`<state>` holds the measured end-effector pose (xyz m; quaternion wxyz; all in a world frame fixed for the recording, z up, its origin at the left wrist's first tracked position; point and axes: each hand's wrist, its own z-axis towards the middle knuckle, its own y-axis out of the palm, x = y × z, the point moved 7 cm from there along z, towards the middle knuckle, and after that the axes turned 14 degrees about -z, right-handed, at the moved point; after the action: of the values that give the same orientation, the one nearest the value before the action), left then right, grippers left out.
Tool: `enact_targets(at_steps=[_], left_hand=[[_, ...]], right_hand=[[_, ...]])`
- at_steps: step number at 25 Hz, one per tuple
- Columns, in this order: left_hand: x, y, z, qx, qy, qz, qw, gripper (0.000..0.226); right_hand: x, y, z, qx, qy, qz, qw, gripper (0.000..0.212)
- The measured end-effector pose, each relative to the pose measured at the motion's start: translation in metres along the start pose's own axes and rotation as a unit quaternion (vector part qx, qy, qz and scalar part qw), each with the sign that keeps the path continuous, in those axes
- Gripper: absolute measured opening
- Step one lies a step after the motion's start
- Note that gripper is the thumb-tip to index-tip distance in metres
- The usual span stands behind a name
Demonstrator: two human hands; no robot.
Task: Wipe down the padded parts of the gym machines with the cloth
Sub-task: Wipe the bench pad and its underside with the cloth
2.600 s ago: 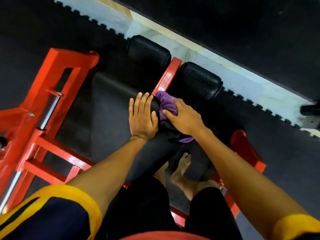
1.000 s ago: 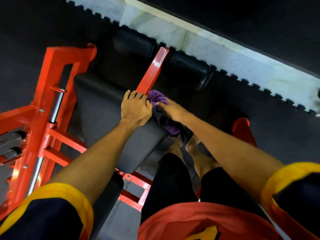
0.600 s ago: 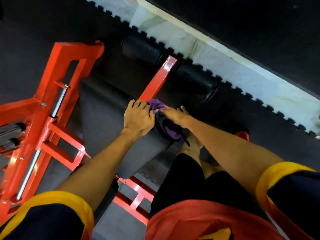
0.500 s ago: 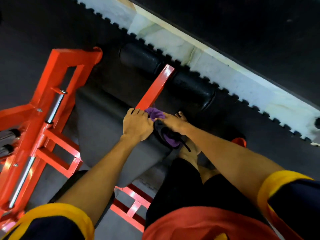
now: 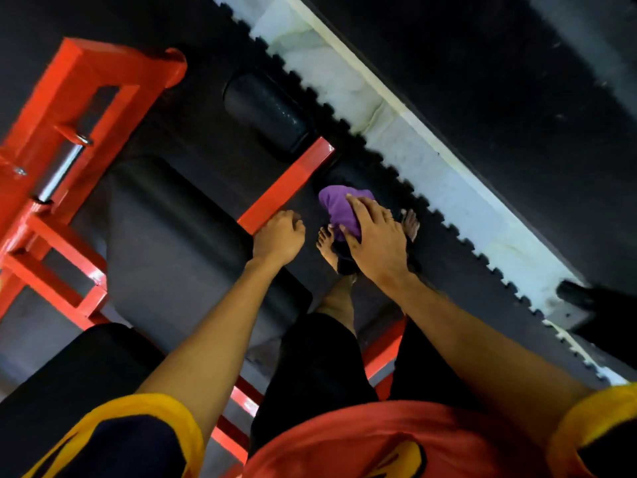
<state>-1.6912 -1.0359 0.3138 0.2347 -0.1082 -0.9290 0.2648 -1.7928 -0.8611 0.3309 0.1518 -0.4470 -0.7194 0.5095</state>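
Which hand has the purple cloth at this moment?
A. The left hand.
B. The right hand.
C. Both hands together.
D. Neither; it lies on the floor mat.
B: the right hand grips the purple cloth, fingers spread over it, while the left hand curls over the edge of the bench pad beside the red bar, with no cloth in it.

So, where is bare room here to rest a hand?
Free: the bench pad between the red frame and the red bar, beside the left hand. Crowded: right of the bar, where the right hand holds the purple cloth.
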Motion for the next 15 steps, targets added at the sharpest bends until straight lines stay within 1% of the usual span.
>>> enact_targets(at_steps=[1,2,4,5,8,10,11,12,13,15], left_hand=[[0.002,0.014,0.006,-0.017,-0.032,-0.085,0.996,0.030],[0.005,0.027,0.009,-0.021,-0.064,-0.165,0.984,0.030],[0.009,0.049,0.018,0.005,-0.131,-0.294,0.947,0.033],[0.011,0.060,0.022,0.027,-0.159,-0.349,0.923,0.033],[0.019,0.090,0.035,0.099,-0.218,-0.498,0.833,0.035],[0.027,0.108,0.038,0.109,-0.243,-0.598,0.756,0.036],[0.029,0.115,0.041,0.111,-0.257,-0.633,0.722,0.036],[0.031,0.120,0.046,0.114,-0.264,-0.651,0.703,0.037],[0.029,0.124,0.049,0.115,-0.275,-0.655,0.694,0.041],[0.022,0.126,0.051,0.127,-0.294,-0.654,0.685,0.050]], right_hand=[[0.011,-0.004,0.007,0.013,0.004,-0.012,1.000,0.061],[0.020,-0.004,0.015,0.021,-0.003,-0.021,1.000,0.061],[0.032,-0.001,0.041,0.015,-0.027,-0.034,0.999,0.062],[0.035,0.001,0.055,0.012,-0.047,-0.041,0.998,0.064],[0.021,0.025,0.095,-0.011,-0.151,-0.075,0.986,0.074],[0.009,0.049,0.112,-0.049,-0.197,-0.090,0.975,0.081],[0.005,0.058,0.115,-0.055,-0.199,-0.092,0.974,0.083],[0.007,0.064,0.113,-0.051,-0.193,-0.091,0.976,0.084],[0.011,0.067,0.105,-0.042,-0.188,-0.090,0.977,0.085],[0.028,0.073,0.074,-0.020,-0.208,-0.099,0.973,0.090]])
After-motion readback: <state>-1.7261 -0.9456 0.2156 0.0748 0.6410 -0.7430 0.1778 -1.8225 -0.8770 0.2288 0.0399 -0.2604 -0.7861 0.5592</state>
